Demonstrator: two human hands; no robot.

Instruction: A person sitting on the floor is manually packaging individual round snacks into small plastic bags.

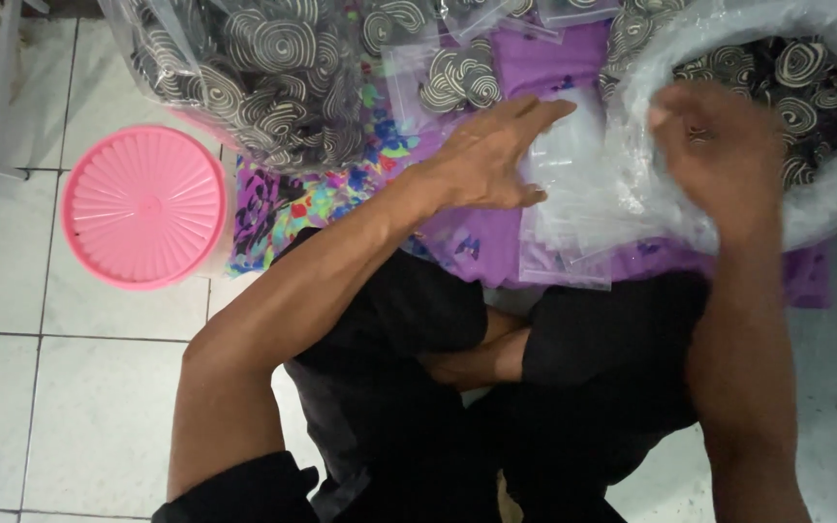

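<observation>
Person's sitting cross-legged on a white tile floor (12, 387), looking straight down at their own lap. The left hand (491, 155) is spread out flat, fingers straight and together, palm pressing down on a stack of small clear bags (569, 208) — it's not gripping anything, just resting on top. That stack lies on a purple cloth (481, 247) right in front of the knees, just beside the big sack on the right. The right hand (714, 155) is blurry, so it's hard to say for sure, but the fingers look curled in and it's at the rim of that big clear sack (825, 208), touching or pinching the plastic — can't tell if it really has hold of it. Inside the sack are dark swirl-patterned coils (787, 68), round and spiral-looking. A second big bag (234, 68) stuffed with the same coils sits at the top left, and between the two there are a few small packed bags (457, 77) with coils in them on the cloth. Off to the left, on the floor, there's a round pink lid (142, 205) with ribs fanning out from the middle, well apart from both hands.
</observation>
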